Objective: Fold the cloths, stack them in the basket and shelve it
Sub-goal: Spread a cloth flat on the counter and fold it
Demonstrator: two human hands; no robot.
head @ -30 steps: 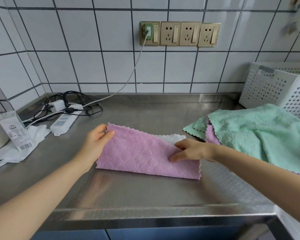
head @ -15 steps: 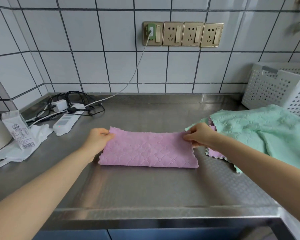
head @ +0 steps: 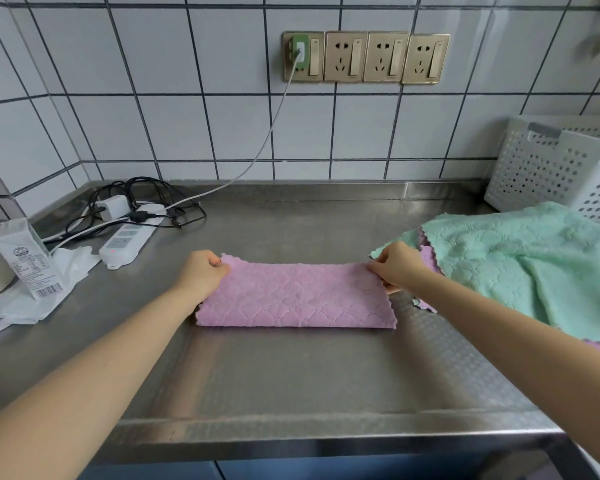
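Folded pink quilted cloth [head: 297,297] lying flat on steel counter [head: 291,382], far corners pinched by left hand [head: 201,273] and right hand [head: 397,265]; right of cloth, mint cloth pile [head: 520,261], then white perforated basket [head: 561,168].

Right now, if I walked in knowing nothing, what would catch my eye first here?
Most likely the pink cloth, folded into a long strip in the middle of the steel counter, with the left hand and right hand pinching its far corners. Next, the heap of mint-green cloths at the right, in front of a white perforated basket.
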